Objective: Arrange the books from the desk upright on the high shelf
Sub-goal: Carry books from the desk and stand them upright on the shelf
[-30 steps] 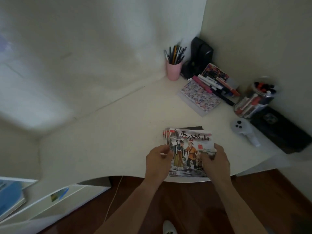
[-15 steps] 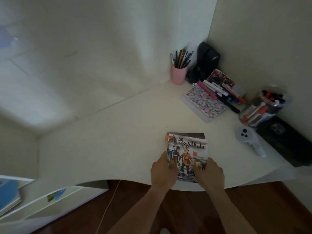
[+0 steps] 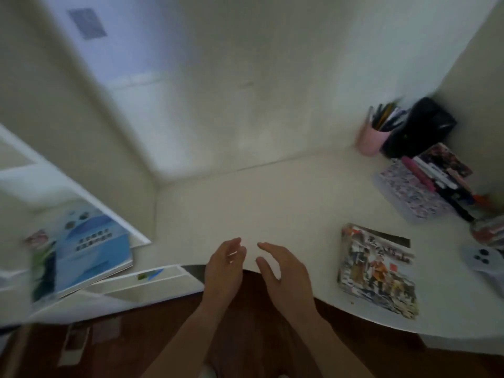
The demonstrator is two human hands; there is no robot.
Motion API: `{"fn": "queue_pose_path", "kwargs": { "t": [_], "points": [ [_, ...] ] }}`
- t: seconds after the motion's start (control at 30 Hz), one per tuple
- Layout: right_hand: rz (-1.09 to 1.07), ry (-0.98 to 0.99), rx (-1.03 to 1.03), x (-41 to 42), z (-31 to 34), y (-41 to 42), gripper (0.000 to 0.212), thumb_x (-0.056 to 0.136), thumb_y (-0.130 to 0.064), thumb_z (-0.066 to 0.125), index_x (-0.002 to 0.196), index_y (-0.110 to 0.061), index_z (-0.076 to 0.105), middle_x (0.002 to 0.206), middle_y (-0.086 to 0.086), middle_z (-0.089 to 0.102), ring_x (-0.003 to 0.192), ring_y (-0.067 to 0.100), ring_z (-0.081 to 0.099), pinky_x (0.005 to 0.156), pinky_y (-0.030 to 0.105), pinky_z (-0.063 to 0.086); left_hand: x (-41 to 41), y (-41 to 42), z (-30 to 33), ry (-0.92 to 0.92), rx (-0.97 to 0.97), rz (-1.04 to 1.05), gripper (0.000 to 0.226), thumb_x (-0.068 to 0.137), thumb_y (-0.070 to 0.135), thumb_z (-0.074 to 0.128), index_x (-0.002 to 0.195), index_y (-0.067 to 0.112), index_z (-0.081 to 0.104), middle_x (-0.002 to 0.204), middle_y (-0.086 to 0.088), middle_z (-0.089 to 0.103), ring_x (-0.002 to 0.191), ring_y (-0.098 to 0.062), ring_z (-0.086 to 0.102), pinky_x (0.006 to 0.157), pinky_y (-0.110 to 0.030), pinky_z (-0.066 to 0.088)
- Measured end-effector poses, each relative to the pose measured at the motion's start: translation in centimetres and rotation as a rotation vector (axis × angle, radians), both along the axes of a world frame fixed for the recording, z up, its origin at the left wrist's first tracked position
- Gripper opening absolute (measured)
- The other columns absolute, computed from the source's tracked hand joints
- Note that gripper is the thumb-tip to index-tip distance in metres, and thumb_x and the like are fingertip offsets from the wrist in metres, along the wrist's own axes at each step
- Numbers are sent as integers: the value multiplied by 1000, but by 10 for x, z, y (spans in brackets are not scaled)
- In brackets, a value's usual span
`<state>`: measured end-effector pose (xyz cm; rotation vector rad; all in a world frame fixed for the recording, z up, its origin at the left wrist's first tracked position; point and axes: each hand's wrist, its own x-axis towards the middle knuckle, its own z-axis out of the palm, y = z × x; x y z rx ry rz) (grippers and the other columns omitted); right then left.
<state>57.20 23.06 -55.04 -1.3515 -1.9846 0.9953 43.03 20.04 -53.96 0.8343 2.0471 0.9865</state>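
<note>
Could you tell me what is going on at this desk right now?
A person is tidying books. Both hands, left hand and right hand, hover open and empty at the desk edge. The stack of picture books lies flat on the desk to their right, untouched. A blue book lies on a lower shelf at left.

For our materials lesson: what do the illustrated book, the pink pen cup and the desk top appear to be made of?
Illustrated book: paper with a glossy printed cover, judging by its sheen and thin stacked edges.
Pink pen cup: probably matte plastic, though blur leaves it open.
Desk top: smooth off-white laminate or painted board, with no grain visible.
</note>
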Motion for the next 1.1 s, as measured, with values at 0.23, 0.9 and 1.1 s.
{"fn": "queue_pose_path", "kwargs": {
  "t": [0.23,0.9,1.1],
  "points": [
    [374,20,-10,-185,23,-74,40,99,-50,46,127,-30,66,127,-13,66,114,2,58,106,24,43,-165,-129,21,121,-7,412,23,101,27,61,124,26,68,123,5,69,109,-8,61,94,-19,38],
    [72,-558,-213,-443,-58,-44,73,91,-57,64,130,2,45,124,27,53,114,43,54,97,47,46,-400,-153,-74,-126,-108,476,40,97,33,60,132,14,57,126,-7,63,117,-28,60,101,-46,52],
    [3,-439,-320,-437,-77,-19,31,88,-26,75,106,-3,68,95,14,71,83,34,66,72,38,56,-426,-147,-78,-339,42,488,10,99,29,64,100,23,56,94,3,67,95,-21,67,83,-35,59]
  ]
}}
